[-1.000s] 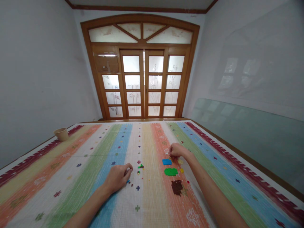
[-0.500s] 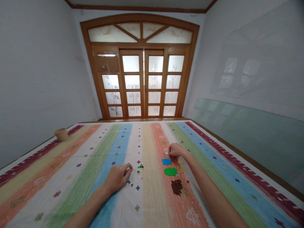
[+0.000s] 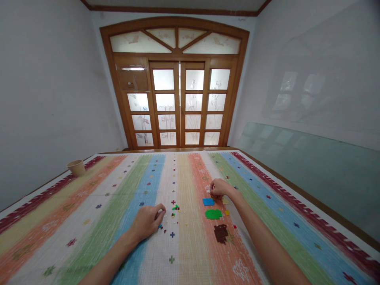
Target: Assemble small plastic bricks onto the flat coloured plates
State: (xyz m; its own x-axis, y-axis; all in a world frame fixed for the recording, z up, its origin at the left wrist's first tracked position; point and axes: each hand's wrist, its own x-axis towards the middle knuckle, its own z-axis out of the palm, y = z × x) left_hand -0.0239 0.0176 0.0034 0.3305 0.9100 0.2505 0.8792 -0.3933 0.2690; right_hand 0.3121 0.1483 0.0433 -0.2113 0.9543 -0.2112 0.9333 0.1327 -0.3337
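- Standing upright near the left edge of the worktop (image 3: 202,149), the brown cup (image 3: 77,169) shows its open mouth, but what is inside, I can't tell from here.
- Over to the left hand (image 3: 145,221), low on the striped cloth (image 3: 190,257), forearm reaching in from the bottom, back of the hand up, fingers curled in towards the thumb; something pale shows at the tips, and whether it's a held piece, I can't tell.
- Just beside that hand, the small loose pieces (image 3: 175,208) lie scattered, green, brown, white, yellow, red and blue among them.
- And the right hand (image 3: 219,187), farther forward, wrist bent, fingers bent down and bunched close to the cloth; their grip is hidden, so I can't tell if they hold anything.
- Right below it in view, the blue piece (image 3: 208,202), then the green piece (image 3: 213,214), then the dark brown piece (image 3: 220,233) nearest the person, all flat on the cloth.
- Off to the green one's right, a yellow piece (image 3: 227,213), with a little red piece (image 3: 234,227) nearer the right forearm.
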